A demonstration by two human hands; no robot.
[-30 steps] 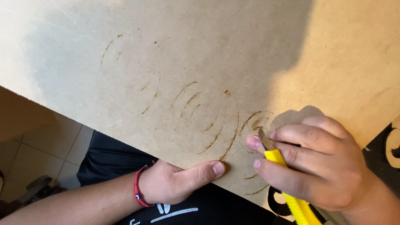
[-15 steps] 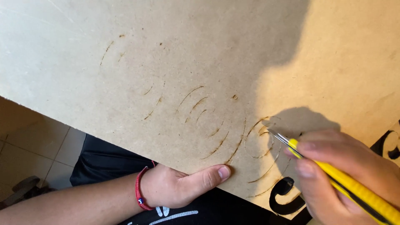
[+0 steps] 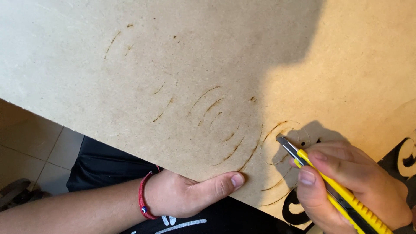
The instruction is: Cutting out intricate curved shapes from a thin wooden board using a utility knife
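Head view: right hand [image 3: 346, 190] closed around yellow knife [image 3: 333, 190], blade tip on stiff, thin board [image 3: 173, 65]; left hand [image 3: 190, 195] pinches its near edge, likely light, easily gouged.

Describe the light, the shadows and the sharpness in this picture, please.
Head view: a broad shadow covers the left of the fibreboard sheet, while warm light falls on its right; the right hand with the yellow utility knife casts a dark shadow by the blade; the left hand is sharp, without glare.
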